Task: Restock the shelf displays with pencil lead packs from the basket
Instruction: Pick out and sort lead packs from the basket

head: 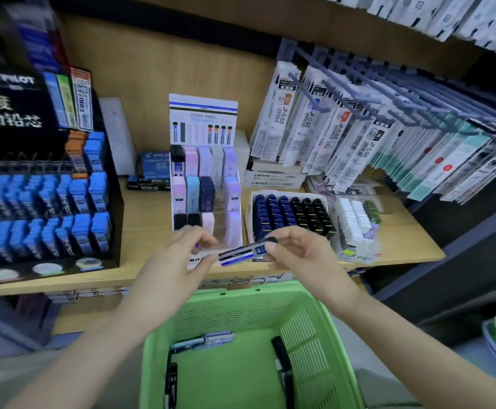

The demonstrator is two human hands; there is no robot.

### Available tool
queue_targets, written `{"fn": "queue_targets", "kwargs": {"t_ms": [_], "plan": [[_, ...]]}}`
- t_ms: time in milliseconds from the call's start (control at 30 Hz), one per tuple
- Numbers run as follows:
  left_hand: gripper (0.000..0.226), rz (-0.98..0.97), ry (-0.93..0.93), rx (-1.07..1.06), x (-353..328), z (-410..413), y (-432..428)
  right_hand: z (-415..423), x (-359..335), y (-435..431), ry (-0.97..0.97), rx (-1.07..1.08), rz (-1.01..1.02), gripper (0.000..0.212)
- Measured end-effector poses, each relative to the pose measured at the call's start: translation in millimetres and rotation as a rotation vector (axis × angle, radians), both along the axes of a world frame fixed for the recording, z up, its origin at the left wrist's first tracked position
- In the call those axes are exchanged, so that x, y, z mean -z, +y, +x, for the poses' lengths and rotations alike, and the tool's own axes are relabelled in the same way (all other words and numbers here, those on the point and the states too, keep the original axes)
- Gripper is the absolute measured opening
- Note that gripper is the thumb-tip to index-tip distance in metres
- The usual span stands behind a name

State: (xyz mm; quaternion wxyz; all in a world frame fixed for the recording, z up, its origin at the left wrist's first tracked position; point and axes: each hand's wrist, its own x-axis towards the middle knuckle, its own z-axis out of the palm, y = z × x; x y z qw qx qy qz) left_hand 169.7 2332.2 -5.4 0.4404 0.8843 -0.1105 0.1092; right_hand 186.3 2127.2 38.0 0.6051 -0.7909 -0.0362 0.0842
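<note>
2 hands hold 1 lead pack (242, 253) between them. The left hand (181, 255) pinches the left end of it with thumb and fingers. The right hand (297, 252) pinches the right end, next to the black cap. The pack is dark with a white and blue label. It lies almost flat, a little higher on the right side. It is up in the air over the front edge of the wooden shelf (140, 231), just in front of the white stand (204, 119).

The white stand sits on the shelf and has 3 rows of small packs in pink, purple, blue and black. Right beside it is a white tray (288, 192) full of dark blue and black packs. Further right, long refill packs (341, 134) hang on hooks. On the left side of the shelf is a big black stand (116, 219) with lots of blue packs in rows.

Under the hands is a green basket (226, 314). A few loose packs (202, 340) lie on its floor: some near the back, and dark ones along the left and right sides.
</note>
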Motion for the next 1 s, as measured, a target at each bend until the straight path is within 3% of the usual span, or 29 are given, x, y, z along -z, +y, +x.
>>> {"fn": "queue_targets", "kwargs": {"t_ms": [167,367,567,1000], "plan": [[0.024,0.153,-0.051,-0.081,8.5,12.2,36.9,12.8,-3.0,28.1,-0.263,0.020,-0.278,0.021],[0.029,0.330,-0.082,0.012,12.8,25.9,45.7,28.4,7.1,59.1,-0.426,-0.099,-0.488,0.008],[0.020,0.393,-0.193,0.048,15.8,34.9,52.9,40.8,20.5,74.6,-0.537,-0.231,-0.667,0.017],[0.018,0.427,-0.261,0.068,22.3,40.5,56.1,58.3,19.6,85.9,-0.509,-0.297,-0.714,0.010]]}}
